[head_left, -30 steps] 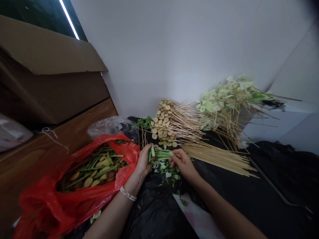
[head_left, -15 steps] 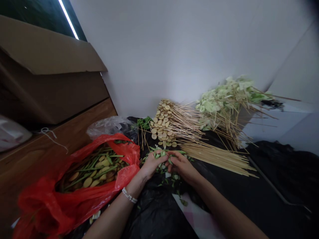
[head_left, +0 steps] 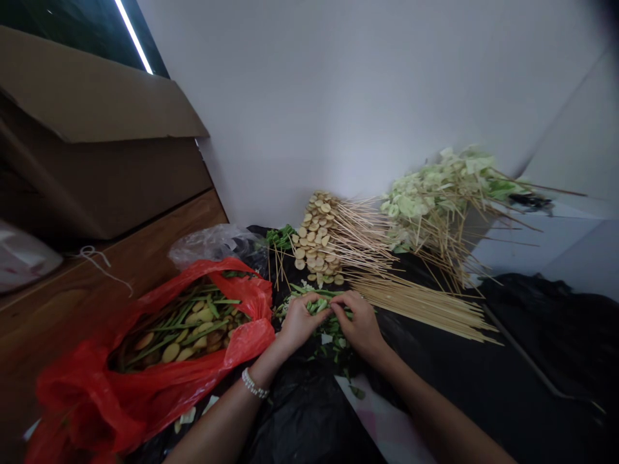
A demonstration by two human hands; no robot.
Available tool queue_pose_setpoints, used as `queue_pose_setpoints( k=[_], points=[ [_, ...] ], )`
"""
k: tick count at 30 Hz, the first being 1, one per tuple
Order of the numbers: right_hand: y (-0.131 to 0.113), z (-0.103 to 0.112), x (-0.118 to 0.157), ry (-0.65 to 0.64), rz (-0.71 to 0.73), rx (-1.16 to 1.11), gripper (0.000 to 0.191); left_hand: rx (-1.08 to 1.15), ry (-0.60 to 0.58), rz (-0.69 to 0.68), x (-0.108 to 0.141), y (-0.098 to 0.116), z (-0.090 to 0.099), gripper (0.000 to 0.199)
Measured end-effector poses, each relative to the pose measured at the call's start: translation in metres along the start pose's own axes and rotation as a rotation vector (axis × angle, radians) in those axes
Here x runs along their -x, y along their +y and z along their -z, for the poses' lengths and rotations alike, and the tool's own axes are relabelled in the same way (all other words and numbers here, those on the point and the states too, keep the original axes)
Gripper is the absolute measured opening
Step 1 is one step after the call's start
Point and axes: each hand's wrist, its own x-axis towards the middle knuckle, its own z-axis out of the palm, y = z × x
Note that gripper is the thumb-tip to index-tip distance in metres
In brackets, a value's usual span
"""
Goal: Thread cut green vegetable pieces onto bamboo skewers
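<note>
The left hand [head_left: 300,324] and right hand [head_left: 358,324] have drawn together since a moment ago, their fingers [head_left: 341,299] curled closed around chopped green stalks [head_left: 316,306] gathered between them, low over scattered trimmings [head_left: 329,341] on a black plastic sheet [head_left: 304,419]. Just left of them, a red plastic bag [head_left: 72,393] of sliced vegetables and green stalks lies open on the wooden counter [head_left: 72,309]. Ahead, bare bamboo skewers [head_left: 425,308], skewered round slices [head_left: 314,232] and skewered pale greens [head_left: 425,200] fan out before a white wall [head_left: 338,96], with a cardboard box [head_left: 97,84] above the counter.
</note>
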Motion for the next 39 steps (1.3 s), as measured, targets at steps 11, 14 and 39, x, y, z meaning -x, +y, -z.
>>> queue_pose_setpoints(
  k=[11,14,39],
  points=[
    [0.015,0.008,-0.009,0.009,-0.137,0.06,0.012,0.485,0.092,0.221,-0.007,0.01,0.013,0.025],
    [0.011,0.008,-0.006,-0.204,-0.079,0.014,0.014,0.806,0.112,0.355,-0.012,0.011,0.019,0.028],
    [0.029,0.038,-0.015,-0.496,-0.082,0.325,0.02,0.49,-0.362,0.426,-0.002,0.022,0.024,0.015]
  ],
)
